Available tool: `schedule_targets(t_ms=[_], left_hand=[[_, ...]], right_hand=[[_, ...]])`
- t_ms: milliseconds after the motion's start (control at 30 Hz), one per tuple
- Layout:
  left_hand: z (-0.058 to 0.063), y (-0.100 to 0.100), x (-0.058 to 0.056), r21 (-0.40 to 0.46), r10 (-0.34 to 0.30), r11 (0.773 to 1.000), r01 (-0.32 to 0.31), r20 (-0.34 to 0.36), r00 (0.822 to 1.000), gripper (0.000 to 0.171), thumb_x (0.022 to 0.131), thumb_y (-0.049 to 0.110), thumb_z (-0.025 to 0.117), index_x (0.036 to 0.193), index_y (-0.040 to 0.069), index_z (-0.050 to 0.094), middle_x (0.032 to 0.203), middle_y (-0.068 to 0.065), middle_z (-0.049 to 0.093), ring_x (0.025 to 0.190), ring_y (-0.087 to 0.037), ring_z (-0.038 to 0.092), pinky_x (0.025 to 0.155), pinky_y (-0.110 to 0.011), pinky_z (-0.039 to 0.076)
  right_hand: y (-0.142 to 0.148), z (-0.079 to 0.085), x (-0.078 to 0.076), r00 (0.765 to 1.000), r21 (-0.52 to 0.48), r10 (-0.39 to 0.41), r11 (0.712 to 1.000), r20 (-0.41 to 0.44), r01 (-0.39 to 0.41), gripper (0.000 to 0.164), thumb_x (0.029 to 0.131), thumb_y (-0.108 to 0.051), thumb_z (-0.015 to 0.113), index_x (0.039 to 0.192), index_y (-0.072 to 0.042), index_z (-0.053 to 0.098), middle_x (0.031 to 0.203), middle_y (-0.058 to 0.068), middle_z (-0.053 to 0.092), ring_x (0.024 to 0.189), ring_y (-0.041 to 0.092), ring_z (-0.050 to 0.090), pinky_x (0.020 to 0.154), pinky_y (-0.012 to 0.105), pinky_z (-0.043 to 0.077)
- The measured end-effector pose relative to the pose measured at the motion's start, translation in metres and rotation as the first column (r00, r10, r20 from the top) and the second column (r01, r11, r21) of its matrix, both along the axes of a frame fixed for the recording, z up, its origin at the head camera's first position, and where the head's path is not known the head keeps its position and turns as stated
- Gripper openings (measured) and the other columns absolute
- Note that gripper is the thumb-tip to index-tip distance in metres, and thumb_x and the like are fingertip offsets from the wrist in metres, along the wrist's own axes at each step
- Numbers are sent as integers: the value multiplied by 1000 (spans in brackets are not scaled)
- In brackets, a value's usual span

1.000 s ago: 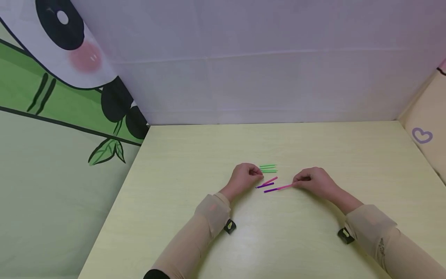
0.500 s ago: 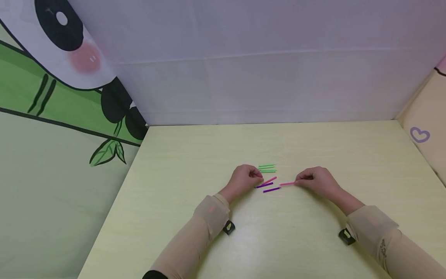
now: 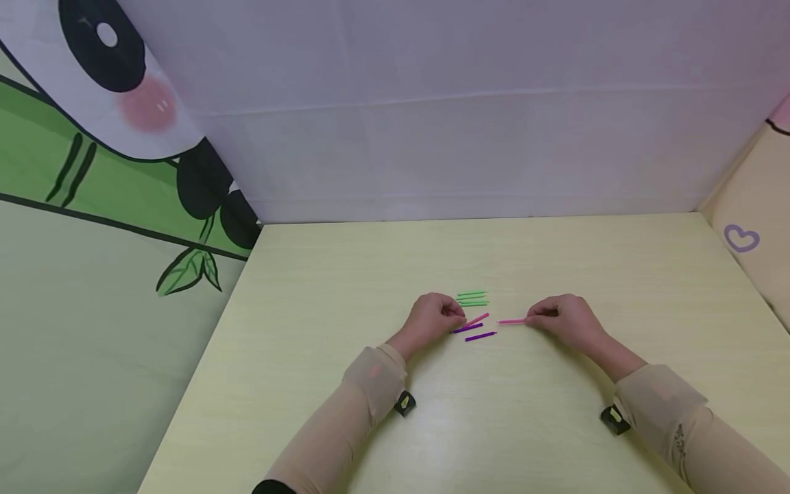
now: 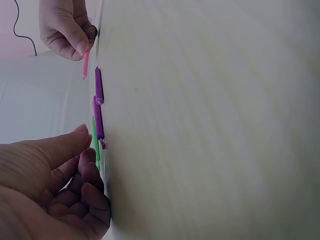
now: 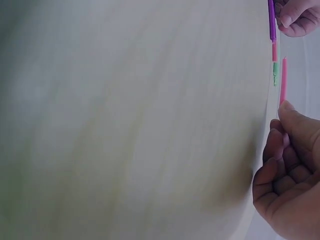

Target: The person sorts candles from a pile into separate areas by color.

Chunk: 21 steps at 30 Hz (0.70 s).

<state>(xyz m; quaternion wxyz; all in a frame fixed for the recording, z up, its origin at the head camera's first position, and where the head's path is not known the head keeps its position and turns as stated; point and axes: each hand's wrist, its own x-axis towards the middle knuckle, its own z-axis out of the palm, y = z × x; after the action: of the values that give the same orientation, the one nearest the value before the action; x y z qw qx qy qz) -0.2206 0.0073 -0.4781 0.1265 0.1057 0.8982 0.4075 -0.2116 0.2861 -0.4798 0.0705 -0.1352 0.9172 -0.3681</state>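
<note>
Thumb and fingers of my right hand (image 3: 564,319) pinch one end of a thin pink candle (image 3: 511,321), which points left, raised off the table in the right wrist view. My left hand (image 3: 432,317) rests at the table with loosely curled fingers; nothing shows between thumb and forefinger in the left wrist view. Close to its fingertips, a second pink candle (image 3: 478,319) and a purple candle (image 3: 469,328) lie at an angle, touching or nearly so. Another purple candle (image 3: 480,336) lies nearer to me. Several green candles (image 3: 472,299) lie in a row just beyond.
The pale wooden table (image 3: 345,274) runs back to a light fabric wall (image 3: 463,151). Printed cloth (image 3: 117,199) hangs at the left, and a beige panel with a heart (image 3: 742,238) stands at the right.
My right hand has drawn the pink candle right, away from the nearer purple candle whose end it met, and then lifted it slightly. My left hand has stayed nearly still.
</note>
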Motion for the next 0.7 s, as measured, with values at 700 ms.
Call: schedule_targets(t_ms=[700], left_hand=[[0, 12, -11, -54, -4, 999, 3, -18, 1000, 6, 83, 17, 79, 81, 12, 75, 66, 9, 62, 67, -4, 51, 68, -21, 41]], right_hand=[[13, 3, -18, 1000, 7, -10, 1000, -2, 10, 8, 85, -15, 76, 89, -8, 77, 87, 3, 72, 84, 20, 60, 75, 36, 47]])
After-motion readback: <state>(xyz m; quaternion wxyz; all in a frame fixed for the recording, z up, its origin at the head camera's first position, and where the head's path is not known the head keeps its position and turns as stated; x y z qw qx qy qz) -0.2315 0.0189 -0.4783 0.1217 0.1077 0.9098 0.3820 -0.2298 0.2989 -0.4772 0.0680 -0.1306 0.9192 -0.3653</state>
